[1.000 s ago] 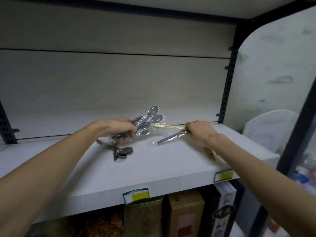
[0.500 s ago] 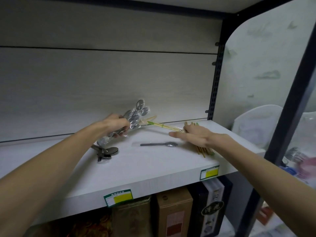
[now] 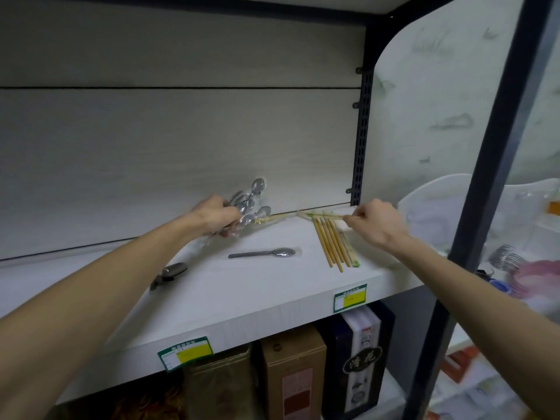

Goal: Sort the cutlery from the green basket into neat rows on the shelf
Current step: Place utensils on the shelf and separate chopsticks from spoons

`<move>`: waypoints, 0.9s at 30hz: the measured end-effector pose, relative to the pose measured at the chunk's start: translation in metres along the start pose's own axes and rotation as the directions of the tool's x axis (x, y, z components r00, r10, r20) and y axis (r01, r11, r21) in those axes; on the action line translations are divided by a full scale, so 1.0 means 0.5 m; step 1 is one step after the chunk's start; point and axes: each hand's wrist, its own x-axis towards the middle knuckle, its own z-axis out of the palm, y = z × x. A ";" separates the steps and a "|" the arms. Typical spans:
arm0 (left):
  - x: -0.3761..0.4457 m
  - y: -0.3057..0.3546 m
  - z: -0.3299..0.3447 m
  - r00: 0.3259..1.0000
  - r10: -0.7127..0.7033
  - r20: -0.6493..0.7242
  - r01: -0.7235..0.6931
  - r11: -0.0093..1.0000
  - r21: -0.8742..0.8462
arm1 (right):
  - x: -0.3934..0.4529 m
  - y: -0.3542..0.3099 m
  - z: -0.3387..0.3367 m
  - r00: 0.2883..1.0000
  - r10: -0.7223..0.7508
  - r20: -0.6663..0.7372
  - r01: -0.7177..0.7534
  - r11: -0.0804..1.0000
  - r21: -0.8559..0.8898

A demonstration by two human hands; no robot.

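My left hand grips a bunch of plastic-wrapped metal spoons, their bowls pointing up toward the back panel. A wrapped pair of chopsticks stretches from that bunch to my right hand, which pinches its right end above the shelf. Several bamboo chopsticks lie in a row under my right hand. One wrapped spoon lies flat mid-shelf. A dark spoon rests at the left. The green basket is out of view.
A black slotted upright bounds the shelf at the right rear. Price labels hang on the front edge. Boxes stand on the shelf below. White plastic containers sit beyond the right post.
My right hand left the single spoon lying on the shelf, moved right and back, and pinched the end of the wrapped chopsticks. The left hand kept its bunch.
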 end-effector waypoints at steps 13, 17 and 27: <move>0.005 0.063 0.070 0.992 0.073 0.105 -0.061 0.992 -0.109 | -0.011 -0.045 -0.012 0.970 -0.037 0.241 0.007 0.992 0.123; -0.001 0.076 0.078 0.991 0.075 0.112 -0.054 0.982 -0.182 | -0.012 -0.015 -0.034 0.996 0.038 0.081 -0.052 0.983 0.176; -0.007 0.114 0.117 0.979 0.119 0.168 -0.076 0.968 -0.239 | -0.039 0.026 -0.027 0.999 0.026 0.019 -0.025 0.999 -0.046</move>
